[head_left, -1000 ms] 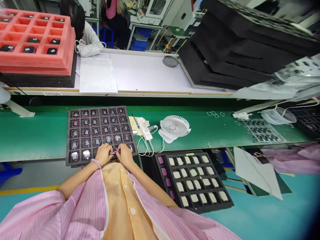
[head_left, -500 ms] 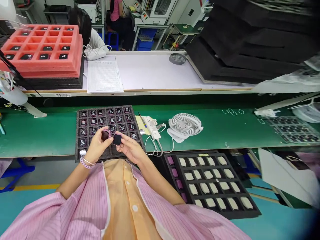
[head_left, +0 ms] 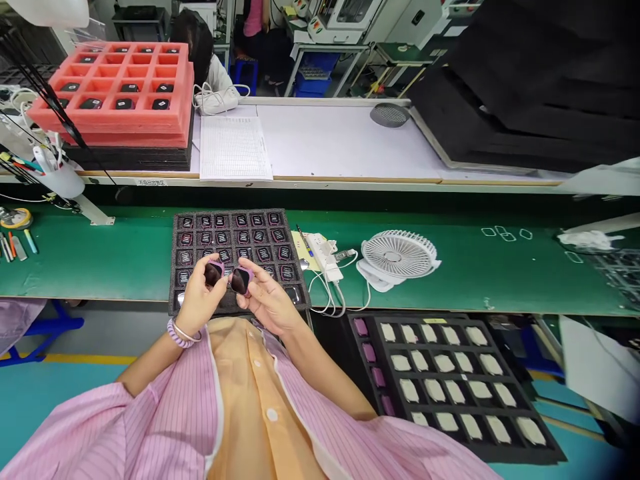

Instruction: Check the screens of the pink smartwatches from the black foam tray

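My left hand (head_left: 197,300) is closed round a small dark, pink-rimmed part (head_left: 214,272), held up over the near edge of a black foam tray (head_left: 235,257). My right hand (head_left: 267,301) grips a second part of the same kind (head_left: 241,280) right beside it; the two parts nearly touch. The tray lies on the green bench (head_left: 100,257) and holds several rows of the same small parts in pockets.
A power strip with cables (head_left: 325,257) and a small white fan (head_left: 397,257) sit right of the tray. Lower right, a second black tray (head_left: 450,380) holds pale parts. Behind are a white shelf with a paper sheet (head_left: 233,147), stacked pink foam trays (head_left: 120,93) and black foam sheets (head_left: 525,113).
Both hands lifted from the tray's near row, each with a part, and now hold them side by side above it. The camera view has shifted left.
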`<state>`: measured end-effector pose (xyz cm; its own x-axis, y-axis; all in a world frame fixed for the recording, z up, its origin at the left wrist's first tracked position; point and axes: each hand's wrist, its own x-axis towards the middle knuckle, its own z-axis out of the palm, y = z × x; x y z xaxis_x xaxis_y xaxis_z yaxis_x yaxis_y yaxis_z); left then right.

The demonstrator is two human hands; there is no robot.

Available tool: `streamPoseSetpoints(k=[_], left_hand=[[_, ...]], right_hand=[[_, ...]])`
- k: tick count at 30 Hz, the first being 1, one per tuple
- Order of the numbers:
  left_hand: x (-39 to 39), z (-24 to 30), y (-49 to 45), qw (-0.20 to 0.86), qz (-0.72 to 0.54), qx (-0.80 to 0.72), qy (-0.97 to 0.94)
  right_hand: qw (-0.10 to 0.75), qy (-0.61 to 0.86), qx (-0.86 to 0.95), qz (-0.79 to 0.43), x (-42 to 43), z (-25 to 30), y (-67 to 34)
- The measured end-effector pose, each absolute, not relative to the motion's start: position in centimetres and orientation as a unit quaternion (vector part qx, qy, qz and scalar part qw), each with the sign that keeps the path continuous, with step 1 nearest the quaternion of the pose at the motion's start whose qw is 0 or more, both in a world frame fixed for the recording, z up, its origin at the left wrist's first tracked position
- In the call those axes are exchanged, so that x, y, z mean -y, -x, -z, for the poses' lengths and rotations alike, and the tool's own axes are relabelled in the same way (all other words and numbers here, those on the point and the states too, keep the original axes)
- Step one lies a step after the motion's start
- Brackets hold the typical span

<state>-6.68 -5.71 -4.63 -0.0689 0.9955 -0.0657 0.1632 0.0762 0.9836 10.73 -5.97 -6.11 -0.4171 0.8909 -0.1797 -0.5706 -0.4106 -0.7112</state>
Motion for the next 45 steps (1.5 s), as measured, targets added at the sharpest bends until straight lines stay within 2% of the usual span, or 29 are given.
streamPoseSetpoints(k=[9, 17, 27, 34, 45], left_hand=[[6.5, 3.9, 7.8, 0.412, -0.474, -0.591, -0.506], [6.4, 4.2, 7.3, 0.336, -0.473, -0.590, -0.562], [6.2, 3.8, 4.9, 0.344, -0.485, -0.575, -0.562], [5.8, 3.3, 4.4, 0.389, -0.471, -0.571, -0.548], [6.2, 3.4, 5.1, 0.383, -0.491, -0.554, -0.553]], right_hand=[[0.457, 0.236, 0.272, -0.813, 6.0, 5.8, -8.9], [0.445, 0.270, 0.314, -0.794, 5.4, 5.5, -9.4], [0.454, 0.242, 0.332, -0.791, 5.0, 5.5, -11.8], [0.463, 0.249, 0.331, -0.784, 5.2, 5.1, -12.4], [0.477, 0.233, 0.301, -0.792, 5.4, 5.1, -11.4]])
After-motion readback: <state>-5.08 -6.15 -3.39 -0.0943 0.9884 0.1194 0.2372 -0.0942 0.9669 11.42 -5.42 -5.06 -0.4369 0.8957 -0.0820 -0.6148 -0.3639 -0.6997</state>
